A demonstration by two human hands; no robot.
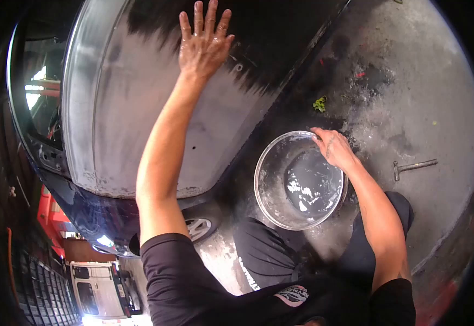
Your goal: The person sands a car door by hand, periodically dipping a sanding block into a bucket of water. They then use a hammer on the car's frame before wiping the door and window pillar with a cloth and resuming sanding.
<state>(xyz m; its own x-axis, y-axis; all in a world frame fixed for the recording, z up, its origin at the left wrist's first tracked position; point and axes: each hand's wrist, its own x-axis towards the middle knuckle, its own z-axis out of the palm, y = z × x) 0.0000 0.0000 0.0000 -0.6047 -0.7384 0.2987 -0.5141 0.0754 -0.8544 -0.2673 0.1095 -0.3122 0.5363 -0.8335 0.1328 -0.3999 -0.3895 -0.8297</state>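
Observation:
My left hand [205, 51], wet and with fingers spread, is stretched out over the car door panel [199, 130]. It looks to lie flat on the panel, where dark wet-looking streaks meet a dull grey sanded-looking area. My right hand [335, 149] grips the rim of a round metal basin [272, 187], its fingers hooked over the edge. Greyish water [316, 182] with bright reflections fills the bottom of the basin. Whatever is beneath my left palm is hidden.
On the concrete floor [432, 98] lie a T-shaped metal tool [415, 165] and a crumpled yellow-green scrap [319, 104]. The car's wheel [197, 228] is close to my knee. Farther back at lower left stands a white vehicle [98, 290].

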